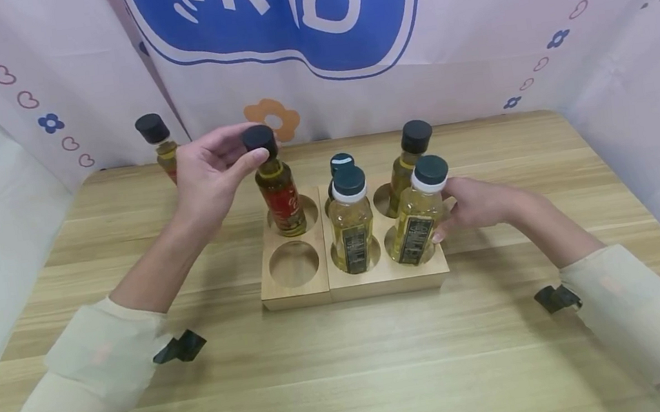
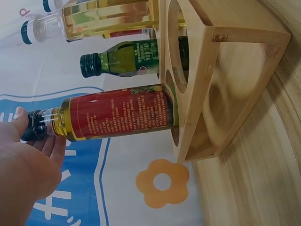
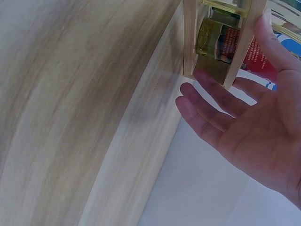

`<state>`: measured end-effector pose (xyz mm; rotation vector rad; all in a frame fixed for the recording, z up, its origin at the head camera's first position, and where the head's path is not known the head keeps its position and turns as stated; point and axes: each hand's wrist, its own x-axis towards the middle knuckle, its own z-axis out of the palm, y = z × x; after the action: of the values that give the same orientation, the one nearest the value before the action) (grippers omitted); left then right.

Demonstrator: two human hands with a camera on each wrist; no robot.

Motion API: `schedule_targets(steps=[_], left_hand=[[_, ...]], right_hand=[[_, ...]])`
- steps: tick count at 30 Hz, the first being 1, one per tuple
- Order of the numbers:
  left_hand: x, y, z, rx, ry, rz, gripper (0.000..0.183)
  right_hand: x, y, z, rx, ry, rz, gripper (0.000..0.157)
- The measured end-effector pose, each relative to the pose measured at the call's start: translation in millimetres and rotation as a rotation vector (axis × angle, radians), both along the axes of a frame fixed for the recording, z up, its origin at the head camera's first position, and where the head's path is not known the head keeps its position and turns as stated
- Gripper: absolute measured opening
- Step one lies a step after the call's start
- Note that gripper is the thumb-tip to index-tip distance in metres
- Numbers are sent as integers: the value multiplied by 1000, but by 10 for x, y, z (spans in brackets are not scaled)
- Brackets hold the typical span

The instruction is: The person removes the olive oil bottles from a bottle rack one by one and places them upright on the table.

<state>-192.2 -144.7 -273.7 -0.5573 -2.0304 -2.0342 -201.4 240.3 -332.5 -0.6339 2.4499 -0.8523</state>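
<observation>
My left hand [image 1: 209,173] pinches the black cap of a red-labelled oil bottle [image 1: 284,201]. That bottle stands nearly upright, its base at the back left hole of a wooden bottle rack [image 1: 299,300]. In the left wrist view the thumb and fingers are around the cap [image 2: 34,126], and the base meets the rack's top board. At the rack's right side is my right hand [image 1: 476,200], partly hidden by a clear oil bottle [image 1: 420,204]. The right wrist view shows its fingers loosely extended, with the thumb [image 3: 268,35] at the rack's top edge.
A second clear oil bottle [image 1: 352,220] stands in the front middle hole, with a green bottle [image 2: 124,59] behind it. Another black-capped bottle [image 1: 403,172] is at the back right. One more red-labelled bottle [image 1: 154,130] stands behind my left hand. A printed cloth [image 1: 463,77] hangs behind the table.
</observation>
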Motion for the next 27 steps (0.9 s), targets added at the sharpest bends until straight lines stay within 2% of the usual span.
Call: schedule_targets(steps=[9, 17, 20, 27], left_hand=[[7, 9, 24, 54, 4, -29, 27], [11, 32, 61, 55, -35, 15, 27], [7, 38, 75, 47, -28, 22, 28], [-5, 49, 102, 97, 15, -1, 26]], right_hand=[[3, 5, -11, -15, 5, 7, 75], [-4, 7, -23, -5, 11, 3, 78], [-11, 18, -31, 10, 15, -2, 79], [-17, 14, -27, 22, 4, -15, 80]])
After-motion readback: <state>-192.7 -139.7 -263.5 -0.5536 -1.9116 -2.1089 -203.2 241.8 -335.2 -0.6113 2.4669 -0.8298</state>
